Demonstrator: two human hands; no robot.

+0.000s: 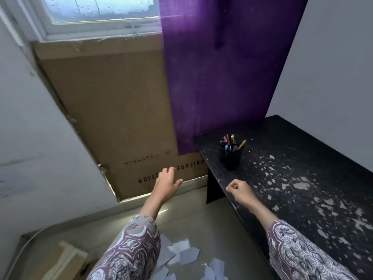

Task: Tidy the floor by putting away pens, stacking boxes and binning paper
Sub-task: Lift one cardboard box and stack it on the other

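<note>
Our sleeves hide part of the torn paper (182,254); the curtain (218,77) cuts the carton's (113,110) upside-down "NITURE"; left hand (166,183) spread empty, right hand (241,189) fisted empty

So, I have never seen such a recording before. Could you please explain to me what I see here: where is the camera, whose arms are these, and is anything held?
There is no machine here. The one picture comes from a camera worn on a person's head, looking forward and down, so the two arms in patterned sleeves are that person's own. The left hand is spread open in the air, in front of a big cardboard box that leans on the wall under the window. The right hand is curled in a loose fist above the edge of the black table. Neither hand holds anything. On the table stands a black pen holder with pens and pencils. Torn paper pieces lie on the floor below.
</note>
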